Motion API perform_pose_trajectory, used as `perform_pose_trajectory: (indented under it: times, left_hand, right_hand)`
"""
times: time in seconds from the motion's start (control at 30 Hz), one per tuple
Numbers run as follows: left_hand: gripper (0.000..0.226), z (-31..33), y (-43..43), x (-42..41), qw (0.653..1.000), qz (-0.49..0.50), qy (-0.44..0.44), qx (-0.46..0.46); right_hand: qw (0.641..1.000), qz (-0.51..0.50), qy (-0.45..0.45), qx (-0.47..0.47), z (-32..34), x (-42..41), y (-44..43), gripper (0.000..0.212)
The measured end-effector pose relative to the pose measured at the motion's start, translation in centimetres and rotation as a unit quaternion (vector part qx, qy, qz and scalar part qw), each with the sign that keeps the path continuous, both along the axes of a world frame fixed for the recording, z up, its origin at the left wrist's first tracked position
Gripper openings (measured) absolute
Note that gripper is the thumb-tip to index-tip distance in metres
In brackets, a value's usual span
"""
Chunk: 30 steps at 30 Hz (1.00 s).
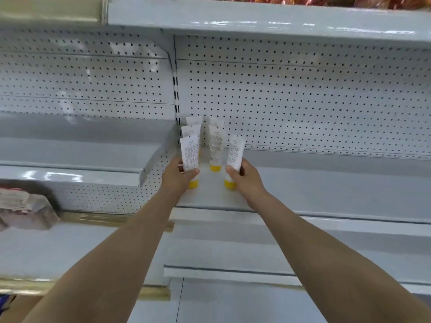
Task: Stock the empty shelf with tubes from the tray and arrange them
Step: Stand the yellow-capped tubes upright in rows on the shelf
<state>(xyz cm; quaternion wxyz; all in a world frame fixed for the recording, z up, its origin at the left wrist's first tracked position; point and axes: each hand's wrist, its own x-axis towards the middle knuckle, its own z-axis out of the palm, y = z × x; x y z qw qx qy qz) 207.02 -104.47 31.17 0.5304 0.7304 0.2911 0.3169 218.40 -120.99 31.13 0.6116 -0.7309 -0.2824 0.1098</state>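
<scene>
Grey metal shelf (326, 187), pegboard back panel (303, 101). On it, at left end: white tubes (215, 145) with yellow caps, upright, cap-down, in rows running front to back.

Bright, even light from overhead, cool white. Glare streaks on the upper shelf lip (256, 24) & on the left shelf edge (70, 177). Soft shadow under the upper shelf, faint ones beneath my forearms. Whole frame slightly soft; print on the tubes (215, 145) unreadable. Wide-angle bends the shelf lines toward the edges. Packets at far left (25, 208) badly smeared w/ blur.
</scene>
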Motion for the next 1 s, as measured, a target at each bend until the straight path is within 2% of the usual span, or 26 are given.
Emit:
perform_pose_trajectory:
  times: [0.3, 0.4, 0.5, 1.0]
  left_hand:
    - [0.039, -1.4, 4.3, 1.8, 0.998, -0.056, -0.004, 0.005]
    - [0.041, -1.8, 4.7, 2.0, 0.997, -0.072, -0.009, 0.005]
    - [0.037, -2.1, 4.7, 2.1, 0.997, -0.078, -0.017, 0.002]
    - [0.037, -2.1, 4.6, 1.9, 0.996, -0.084, -0.030, 0.007]
  right_hand:
    - [0.999, -0.028, 0.004, 0.021, -1.3, -0.4, 3.9, 0.035]
    - [0.999, -0.050, -0.012, -0.007, -1.6, -0.3, 4.7, 0.026]
    - [0.995, -0.073, -0.032, -0.054, -1.9, 0.0, 5.3, 0.029]
    - [0.986, -0.102, -0.058, -0.120, -1.0, -0.9, 5.7, 0.034]
